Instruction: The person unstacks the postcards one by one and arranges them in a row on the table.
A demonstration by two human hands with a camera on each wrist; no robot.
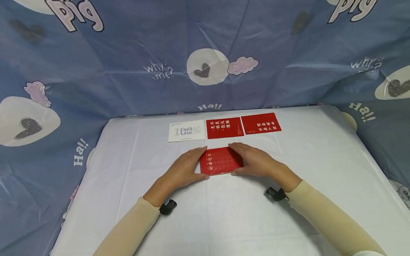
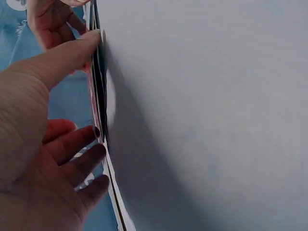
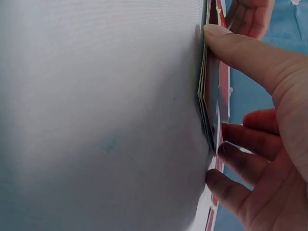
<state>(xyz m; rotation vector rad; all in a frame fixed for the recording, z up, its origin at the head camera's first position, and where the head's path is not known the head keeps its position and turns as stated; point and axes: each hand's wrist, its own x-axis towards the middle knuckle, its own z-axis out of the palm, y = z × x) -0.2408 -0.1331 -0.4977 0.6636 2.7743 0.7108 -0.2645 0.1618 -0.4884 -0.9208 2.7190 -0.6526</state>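
Observation:
A small stack of red cards with pale Chinese characters lies flat, low over the white table, in the middle of the head view. My left hand grips its left end, thumb at the near edge and fingers reaching to the far edge. At the right end my right hand holds it the same way, its fingertips over the far corner. From the side, the right wrist view shows several thin layers in the stack, spread slightly apart near the right thumb.
Behind the stack, a white "Good Luck" card and two red cards, one in the middle and one on the right, lie in a row. The white-covered table ends at a blue patterned cloth at the back.

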